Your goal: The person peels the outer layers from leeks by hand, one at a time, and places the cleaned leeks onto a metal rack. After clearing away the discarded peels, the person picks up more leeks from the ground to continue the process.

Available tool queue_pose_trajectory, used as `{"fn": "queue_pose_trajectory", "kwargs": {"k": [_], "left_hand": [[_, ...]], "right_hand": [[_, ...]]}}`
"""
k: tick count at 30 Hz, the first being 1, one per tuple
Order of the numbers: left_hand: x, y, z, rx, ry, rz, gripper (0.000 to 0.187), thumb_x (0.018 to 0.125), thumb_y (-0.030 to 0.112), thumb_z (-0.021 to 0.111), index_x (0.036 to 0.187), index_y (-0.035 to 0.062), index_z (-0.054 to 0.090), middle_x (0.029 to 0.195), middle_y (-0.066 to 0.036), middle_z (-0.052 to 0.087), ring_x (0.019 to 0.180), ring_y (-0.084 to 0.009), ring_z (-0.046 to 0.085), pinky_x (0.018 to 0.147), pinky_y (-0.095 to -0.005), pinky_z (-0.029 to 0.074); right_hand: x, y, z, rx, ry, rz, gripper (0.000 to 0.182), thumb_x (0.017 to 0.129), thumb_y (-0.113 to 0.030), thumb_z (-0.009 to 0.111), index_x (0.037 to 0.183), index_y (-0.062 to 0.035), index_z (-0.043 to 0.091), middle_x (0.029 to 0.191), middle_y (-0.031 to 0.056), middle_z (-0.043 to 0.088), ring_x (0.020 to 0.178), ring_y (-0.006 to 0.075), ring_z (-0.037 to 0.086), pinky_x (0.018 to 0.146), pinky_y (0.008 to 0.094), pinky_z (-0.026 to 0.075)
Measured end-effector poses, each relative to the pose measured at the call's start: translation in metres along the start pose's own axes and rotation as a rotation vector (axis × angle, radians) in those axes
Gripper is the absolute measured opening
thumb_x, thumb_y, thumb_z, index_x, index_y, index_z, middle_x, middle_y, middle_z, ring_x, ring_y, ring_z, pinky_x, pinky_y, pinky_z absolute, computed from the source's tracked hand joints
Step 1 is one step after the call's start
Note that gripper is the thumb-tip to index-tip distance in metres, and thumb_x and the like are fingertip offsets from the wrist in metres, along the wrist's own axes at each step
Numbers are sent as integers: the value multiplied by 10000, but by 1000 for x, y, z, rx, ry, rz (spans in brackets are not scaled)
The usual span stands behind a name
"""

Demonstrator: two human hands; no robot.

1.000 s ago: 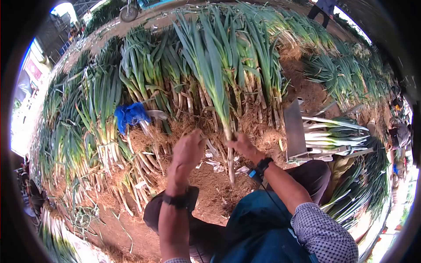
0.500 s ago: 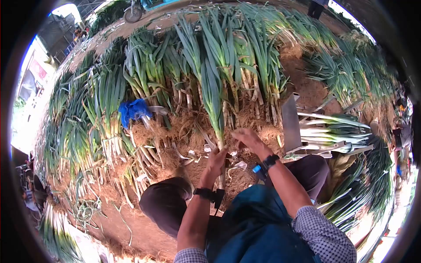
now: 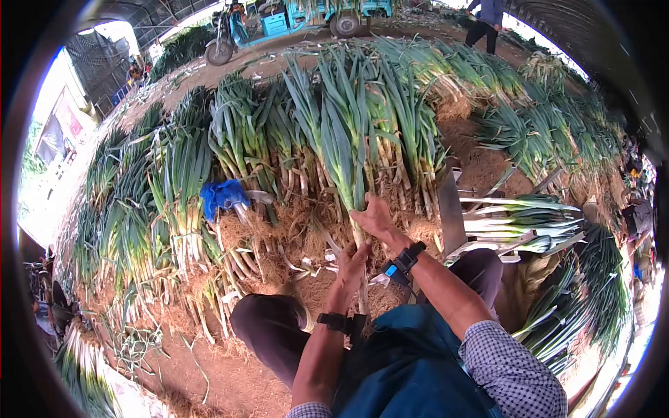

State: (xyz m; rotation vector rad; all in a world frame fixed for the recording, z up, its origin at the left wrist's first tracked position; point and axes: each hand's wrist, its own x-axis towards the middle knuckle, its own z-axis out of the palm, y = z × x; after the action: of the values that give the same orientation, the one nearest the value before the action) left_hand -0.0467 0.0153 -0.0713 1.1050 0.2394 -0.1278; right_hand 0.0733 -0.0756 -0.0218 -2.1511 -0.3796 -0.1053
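Holding the leek point(image 3: 342, 150) upright, leaves away from the body, the right hand point(image 3: 375, 219) is curling its fingers around the stalk while the left hand point(image 3: 350, 262) is pinching it just below, nearer the knees, the blue cloth point(image 3: 224, 198) lying to their left

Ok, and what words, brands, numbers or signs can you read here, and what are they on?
No text can be read.
Blue motor tricycle: any lettering is too small.
Reddish panel, far left: too blurred and washed out.
Black wristbands: no legible marks.
Leek in the hands: no visible label.
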Motion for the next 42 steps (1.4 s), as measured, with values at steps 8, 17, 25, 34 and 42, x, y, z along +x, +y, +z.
{"fn": "queue_pose_trajectory", "kwargs": {"k": [8, 17, 25, 34, 42], "left_hand": [[17, 58, 29, 150, -22, 311, 203, 950, 168, 655, 1078, 42, 562, 737, -2, 574, 511, -66, 493, 436, -232, 402], [-4, 45, 17, 373, 69, 488, 281, 910, 104, 678, 1173, 26, 618, 788, 15, 608, 650, -58, 540, 553, -216, 412], [-34, 17, 42, 840, 276, 612, 390, 881, 65, 696, 1254, 14, 594, 1005, -137, 679, 885, -201, 666, 770, -317, 522], [-1, 49, 40, 264, -323, 68, 524, 967, 179, 623, 1426, 3, 442, 1162, -109, 635, 921, -185, 649, 789, -351, 549], [12, 69, 72, 105, -681, -321, 792, 982, 686, 319, 1245, -23, 558, 991, -134, 642, 853, -244, 660, 768, -394, 552]], "right_hand": [[-14, -73, -76, 312, 150, -2, 262, 826, -148, 712, 895, 51, 555, 768, 165, 653, 633, 213, 652, 538, 313, 567], [-26, 9, -124, 130, -361, 296, 372, 958, -361, 654, 980, 11, 668, 732, 86, 661, 524, 124, 604, 492, 290, 537], [29, -19, -92, 933, -410, 243, 298, 955, -264, 666, 1050, 16, 631, 858, 118, 675, 731, 198, 686, 680, 321, 613], [45, -9, -93, 1495, -476, 279, 261, 924, -142, 695, 1137, -18, 606, 944, 152, 667, 831, 263, 682, 708, 403, 627], [60, 26, -122, 1801, -459, 224, 275, 962, -195, 646, 1146, -25, 533, 924, 146, 614, 741, 221, 589, 600, 326, 512]]}}
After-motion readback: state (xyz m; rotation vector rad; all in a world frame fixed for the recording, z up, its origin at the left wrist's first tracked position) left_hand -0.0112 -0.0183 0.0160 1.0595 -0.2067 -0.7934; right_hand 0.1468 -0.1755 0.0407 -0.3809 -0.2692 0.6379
